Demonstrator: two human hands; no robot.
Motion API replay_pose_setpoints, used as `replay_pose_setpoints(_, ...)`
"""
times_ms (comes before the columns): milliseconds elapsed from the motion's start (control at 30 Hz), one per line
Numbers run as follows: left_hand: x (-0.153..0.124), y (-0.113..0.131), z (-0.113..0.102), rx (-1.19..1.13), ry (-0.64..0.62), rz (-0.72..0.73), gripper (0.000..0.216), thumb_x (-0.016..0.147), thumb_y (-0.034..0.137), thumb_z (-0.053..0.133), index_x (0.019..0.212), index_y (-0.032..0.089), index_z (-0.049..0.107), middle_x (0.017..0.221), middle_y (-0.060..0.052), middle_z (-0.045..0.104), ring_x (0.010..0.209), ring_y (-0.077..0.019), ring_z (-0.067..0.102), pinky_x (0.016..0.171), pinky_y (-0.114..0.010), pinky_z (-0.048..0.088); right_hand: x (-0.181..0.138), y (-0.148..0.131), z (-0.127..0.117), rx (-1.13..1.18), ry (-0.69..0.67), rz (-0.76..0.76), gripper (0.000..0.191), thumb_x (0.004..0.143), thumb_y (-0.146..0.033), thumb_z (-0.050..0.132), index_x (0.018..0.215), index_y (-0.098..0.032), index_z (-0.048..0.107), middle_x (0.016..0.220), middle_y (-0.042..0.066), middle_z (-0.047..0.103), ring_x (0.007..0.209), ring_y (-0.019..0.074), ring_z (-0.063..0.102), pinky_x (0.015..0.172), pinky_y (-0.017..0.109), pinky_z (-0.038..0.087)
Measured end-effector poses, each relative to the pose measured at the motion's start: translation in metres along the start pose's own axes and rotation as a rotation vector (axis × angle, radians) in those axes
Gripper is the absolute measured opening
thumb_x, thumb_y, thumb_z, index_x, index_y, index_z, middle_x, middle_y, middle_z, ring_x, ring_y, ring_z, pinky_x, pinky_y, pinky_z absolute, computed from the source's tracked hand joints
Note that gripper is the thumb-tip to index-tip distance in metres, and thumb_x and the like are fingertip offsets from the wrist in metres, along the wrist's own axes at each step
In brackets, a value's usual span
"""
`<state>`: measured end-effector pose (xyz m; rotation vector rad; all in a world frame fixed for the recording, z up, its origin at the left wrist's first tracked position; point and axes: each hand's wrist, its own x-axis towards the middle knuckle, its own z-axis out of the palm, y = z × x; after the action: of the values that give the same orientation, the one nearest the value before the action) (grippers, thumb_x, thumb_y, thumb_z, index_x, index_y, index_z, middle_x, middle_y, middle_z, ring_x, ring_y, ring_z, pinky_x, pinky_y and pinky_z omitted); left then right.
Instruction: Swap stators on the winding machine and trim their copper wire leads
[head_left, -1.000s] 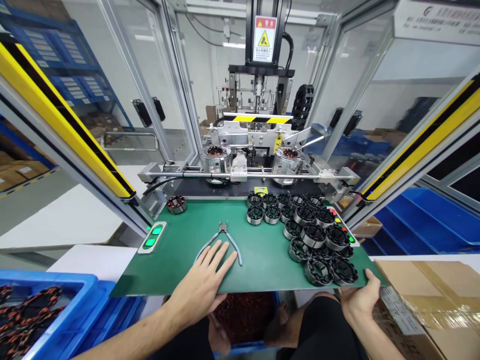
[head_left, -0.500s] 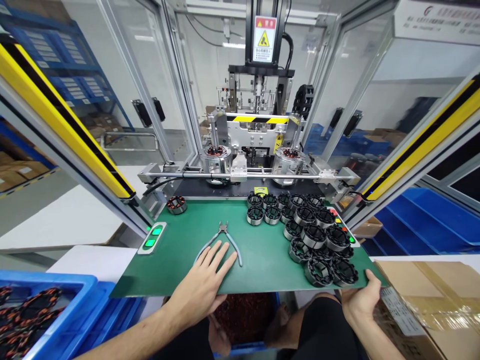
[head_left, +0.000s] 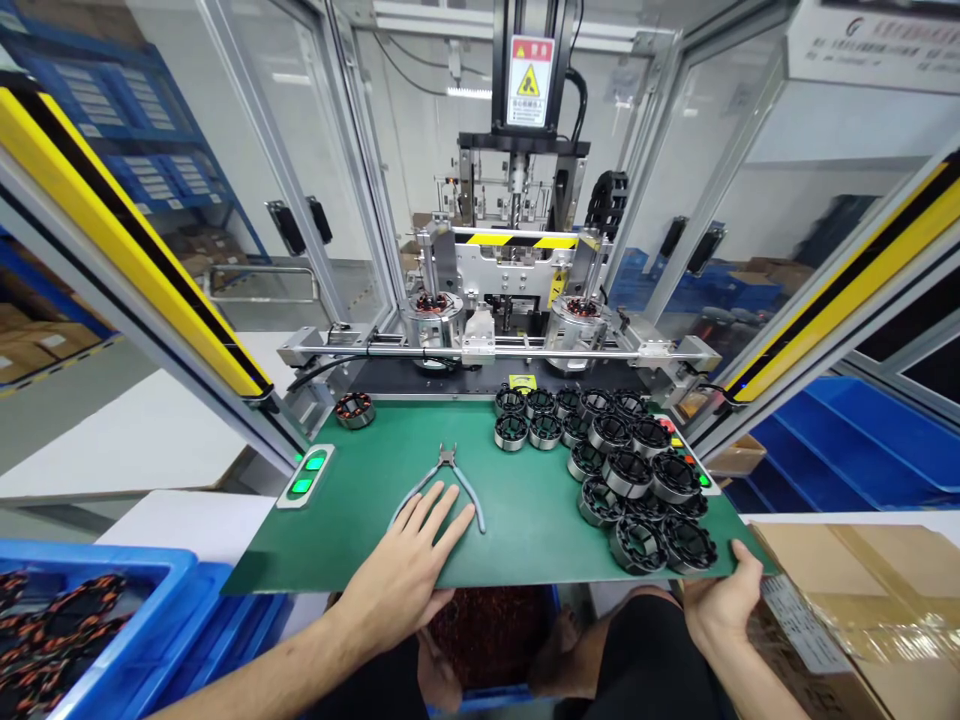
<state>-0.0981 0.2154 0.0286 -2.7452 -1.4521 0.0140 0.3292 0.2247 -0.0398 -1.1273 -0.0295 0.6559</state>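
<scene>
Head view: left hand (head_left: 405, 565) lies over blue-handled pliers (head_left: 448, 457).

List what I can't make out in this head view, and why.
In the head view:
Green tabletop under the left hand: covered by it.
Right hand: most fingers, hidden below the tabletop edge.
Black-rimmed rings: some partly hidden by others.
Blue bin: cut off by picture edges.
Warning sign: fine print too small.

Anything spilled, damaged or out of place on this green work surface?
Nothing looks spilled or damaged. One mild oddity: a lone orange-wound ring sits at the far left, apart from the black-and-silver rings clustered on the right. The pliers lie open, the left hand at their spread handles.
</scene>
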Motion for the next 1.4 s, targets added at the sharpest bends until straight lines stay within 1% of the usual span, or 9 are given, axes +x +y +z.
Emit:
replay_pose_setpoints(133,0.000,0.001,-0.002,0.016,-0.013,0.002,0.098,0.084,0.027,0.075,0.173,0.023,0.034,0.180,-0.019,0.033,0.167,-0.0430,0.029,0.134,-0.063,0.028,-0.002,-0.002,0.002,-0.002,0.012,0.010,0.036,0.078,-0.043,0.063,0.107,-0.023,0.071,0.121,0.000,0.078,0.126,0.0211,0.068,0.117,0.036,0.052)
replay_pose_setpoints(300,0.001,0.002,-0.007,0.017,-0.033,0.000,0.095,0.085,0.028,0.074,0.172,0.022,0.037,0.177,-0.019,0.038,0.166,-0.0436,0.032,0.133,-0.064,0.030,-0.009,-0.007,0.008,0.004,0.041,0.011,0.034,0.078,-0.039,0.063,0.106,-0.023,0.073,0.119,-0.001,0.078,0.126,0.0214,0.069,0.118,0.037,0.052)
replay_pose_setpoints(500,0.001,0.002,-0.006,0.008,-0.020,0.002,0.095,0.085,0.027,0.075,0.172,0.022,0.037,0.177,-0.020,0.037,0.166,-0.0442,0.032,0.133,-0.064,0.030,-0.011,-0.008,0.010,0.029,0.049,0.048,0.035,0.081,-0.038,0.062,0.111,-0.024,0.074,0.121,-0.003,0.078,0.126,0.0197,0.069,0.125,0.037,0.046)
replay_pose_setpoints(667,0.000,0.002,-0.004,0.009,-0.011,0.009,0.097,0.084,0.027,0.075,0.173,0.021,0.036,0.177,-0.021,0.037,0.166,-0.0448,0.031,0.133,-0.066,0.029,-0.009,-0.007,0.008,0.007,0.043,0.041,0.037,0.080,-0.039,0.061,0.112,-0.023,0.075,0.118,-0.002,0.079,0.125,0.0213,0.069,0.123,0.040,0.049)
replay_pose_setpoints(767,0.000,0.002,-0.004,0.015,-0.009,0.013,0.096,0.085,0.027,0.074,0.173,0.021,0.036,0.178,-0.021,0.037,0.166,-0.0448,0.031,0.133,-0.066,0.030,-0.006,-0.005,0.006,0.005,0.036,0.034,0.037,0.081,-0.039,0.061,0.113,-0.024,0.075,0.118,-0.002,0.079,0.124,0.0210,0.069,0.121,0.039,0.050)
replay_pose_setpoints(967,0.000,0.001,-0.003,0.018,0.025,0.016,0.097,0.083,0.026,0.076,0.172,0.022,0.037,0.177,-0.020,0.039,0.165,-0.0446,0.034,0.133,-0.064,0.030,0.001,-0.001,-0.001,-0.016,0.005,0.022,0.038,0.080,-0.042,0.062,0.112,-0.024,0.074,0.117,-0.001,0.079,0.122,0.0218,0.070,0.109,0.037,0.059)
replay_pose_setpoints(1067,-0.001,0.001,-0.002,0.024,0.054,0.024,0.098,0.082,0.026,0.077,0.172,0.022,0.037,0.176,-0.020,0.040,0.164,-0.0442,0.036,0.132,-0.063,0.031,0.000,-0.002,0.000,-0.016,0.008,0.025,0.039,0.080,-0.041,0.062,0.113,-0.023,0.074,0.119,-0.001,0.079,0.121,0.0216,0.070,0.109,0.037,0.058)
replay_pose_setpoints(1267,-0.002,0.001,0.000,0.042,0.080,0.037,0.099,0.081,0.026,0.077,0.172,0.021,0.037,0.175,-0.022,0.040,0.163,-0.0453,0.037,0.131,-0.064,0.032,-0.005,-0.005,0.004,0.008,0.025,0.038,0.039,0.080,-0.040,0.061,0.113,-0.024,0.074,0.120,-0.002,0.079,0.124,0.0205,0.069,0.119,0.037,0.051)
replay_pose_setpoints(1400,-0.001,0.001,-0.001,0.043,0.065,0.033,0.098,0.082,0.027,0.077,0.171,0.021,0.038,0.175,-0.021,0.041,0.163,-0.0452,0.037,0.130,-0.064,0.034,-0.002,-0.003,0.002,-0.011,0.020,0.028,0.040,0.078,-0.042,0.062,0.113,-0.025,0.074,0.120,-0.002,0.079,0.122,0.0218,0.069,0.113,0.038,0.055)
